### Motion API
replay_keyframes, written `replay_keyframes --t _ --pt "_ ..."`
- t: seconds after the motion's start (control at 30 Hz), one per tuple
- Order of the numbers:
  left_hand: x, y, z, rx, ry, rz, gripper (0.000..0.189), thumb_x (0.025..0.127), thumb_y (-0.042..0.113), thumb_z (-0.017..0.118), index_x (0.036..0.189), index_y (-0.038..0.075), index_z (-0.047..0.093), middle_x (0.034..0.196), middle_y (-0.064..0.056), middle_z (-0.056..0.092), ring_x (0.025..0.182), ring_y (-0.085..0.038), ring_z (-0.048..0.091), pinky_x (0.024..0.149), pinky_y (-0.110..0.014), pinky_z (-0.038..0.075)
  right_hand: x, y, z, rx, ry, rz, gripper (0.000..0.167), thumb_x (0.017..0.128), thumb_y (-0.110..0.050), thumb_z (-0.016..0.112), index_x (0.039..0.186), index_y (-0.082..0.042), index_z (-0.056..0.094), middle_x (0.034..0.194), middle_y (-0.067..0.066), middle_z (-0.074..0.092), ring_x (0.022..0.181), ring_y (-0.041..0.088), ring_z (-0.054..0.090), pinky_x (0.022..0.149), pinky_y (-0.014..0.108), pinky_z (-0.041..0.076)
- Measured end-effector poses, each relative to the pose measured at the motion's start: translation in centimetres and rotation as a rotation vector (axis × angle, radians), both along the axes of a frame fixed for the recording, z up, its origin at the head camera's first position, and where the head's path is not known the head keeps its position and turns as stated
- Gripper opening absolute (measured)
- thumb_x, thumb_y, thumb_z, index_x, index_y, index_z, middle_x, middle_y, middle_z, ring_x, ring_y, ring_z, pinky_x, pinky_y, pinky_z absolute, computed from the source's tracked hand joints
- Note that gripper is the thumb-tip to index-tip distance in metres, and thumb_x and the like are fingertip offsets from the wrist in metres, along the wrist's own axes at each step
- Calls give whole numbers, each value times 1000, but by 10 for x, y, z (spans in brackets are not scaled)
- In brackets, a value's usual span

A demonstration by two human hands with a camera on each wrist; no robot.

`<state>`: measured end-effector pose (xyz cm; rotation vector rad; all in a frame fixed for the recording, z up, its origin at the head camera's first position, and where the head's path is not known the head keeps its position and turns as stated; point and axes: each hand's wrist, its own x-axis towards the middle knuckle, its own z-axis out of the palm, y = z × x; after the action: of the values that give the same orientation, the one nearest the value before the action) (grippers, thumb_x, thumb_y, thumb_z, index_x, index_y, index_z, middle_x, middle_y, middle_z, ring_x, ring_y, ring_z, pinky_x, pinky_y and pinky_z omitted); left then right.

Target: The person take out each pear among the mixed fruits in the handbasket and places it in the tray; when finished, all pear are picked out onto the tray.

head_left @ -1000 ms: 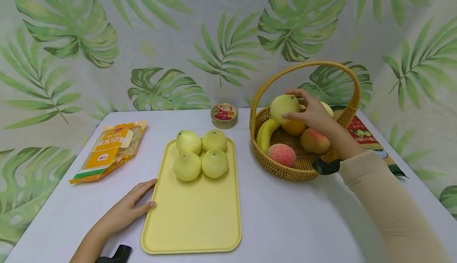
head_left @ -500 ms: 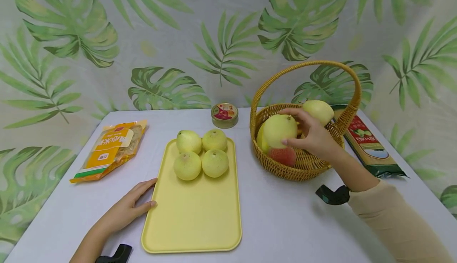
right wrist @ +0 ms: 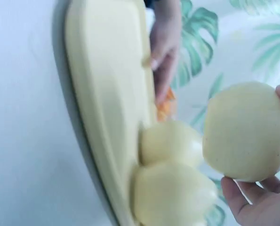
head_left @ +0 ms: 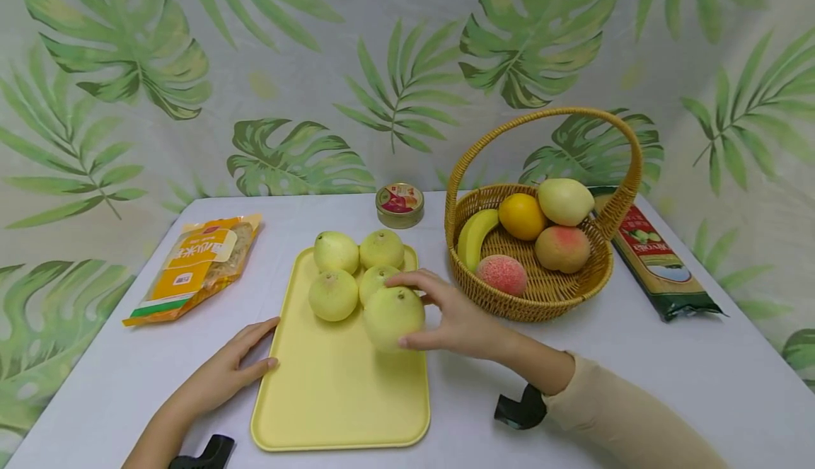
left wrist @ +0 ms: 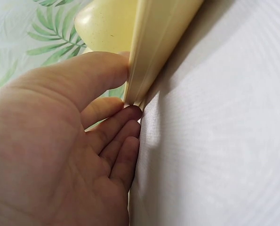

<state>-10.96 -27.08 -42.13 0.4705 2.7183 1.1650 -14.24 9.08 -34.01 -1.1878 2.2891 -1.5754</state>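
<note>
My right hand [head_left: 448, 317] holds a round pale-yellow pear [head_left: 393, 319] between thumb and fingers. It hangs over the right side of the yellow tray [head_left: 337, 398], partly covering one of several similar pears grouped on the tray's far half, such as the front-left pear [head_left: 333, 295]. In the right wrist view the held pear [right wrist: 248, 132] appears apart from the tray surface. My left hand [head_left: 223, 370] rests at the tray's left edge. Its thumb [left wrist: 97, 75] and fingertips touch the rim in the left wrist view, the fingers only loosely bent.
A wicker basket [head_left: 528, 306] at right holds a banana [head_left: 477, 237], an orange [head_left: 522, 216], peaches [head_left: 501, 275] and another pear [head_left: 565, 201]; its tall handle arches above. Behind it lies a dark packet [head_left: 659, 257]. A tin [head_left: 400, 205] stands behind the tray, an orange bag [head_left: 197, 264] at left.
My right hand has carried the pear out of the basket, leftward and toward me, to above the tray. The left hand has stayed at the tray edge.
</note>
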Motion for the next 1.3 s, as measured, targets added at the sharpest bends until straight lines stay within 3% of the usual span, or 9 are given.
replay_keyframes --t 0.2,0.4,0.57,0.63,0.8,0.87,1.17,1.3 --pt "-1 -1 -1 -9 13 -2 62 88 36 57 140 14 32 134 -9 38 125 -30 29 98 -54 24 5 -38 -32 16 -70 15 67 69 -14 79 127 -11 44 124 -1 48 110 11 45 89 31 41" --pt "-1 -1 0 -14 18 -4 62 88 35 57 140 13 32 134 -9 38 125 -30 29 98 -53 24 10 -60 -50 84 -59 9 64 71 -19 78 124 -14 44 120 -7 48 108 6 44 88 25 41" --pt "-1 0 1 -15 21 -6 62 88 35 57 140 12 32 134 -10 38 125 -30 29 97 -54 25 11 -66 -53 77 -62 12 63 72 -21 77 124 -15 44 119 -6 49 107 5 44 90 24 39" --pt "-1 0 1 -11 18 -7 62 88 34 57 140 12 32 134 -10 38 125 -31 29 97 -54 24 15 -69 -46 81 -56 11 62 72 -17 77 124 -11 44 120 -2 49 108 7 44 92 24 37" --pt "0 0 1 -3 10 -8 62 88 35 57 140 11 33 134 -11 37 126 -32 28 98 -56 23 15 -76 -51 107 53 -19 63 74 -20 75 127 -10 43 125 2 40 113 10 39 96 27 34" --pt "0 0 1 -4 10 -8 61 88 35 57 140 12 33 134 -10 38 125 -32 28 98 -56 23 12 -78 -61 113 93 -42 65 74 -27 75 129 -14 43 125 0 36 114 9 37 96 27 35" --pt "0 -1 0 -18 23 -4 61 88 36 56 140 13 33 134 -8 39 125 -29 30 97 -54 24 12 -86 -62 128 66 -95 67 74 -33 73 131 -19 41 124 -1 36 112 9 38 95 27 35" --pt "1 0 0 -21 28 -4 61 88 35 57 140 13 33 134 -8 39 125 -29 30 97 -54 24 11 -82 -57 176 100 -87 67 75 -39 70 132 -19 41 125 -1 38 113 9 38 95 28 35"
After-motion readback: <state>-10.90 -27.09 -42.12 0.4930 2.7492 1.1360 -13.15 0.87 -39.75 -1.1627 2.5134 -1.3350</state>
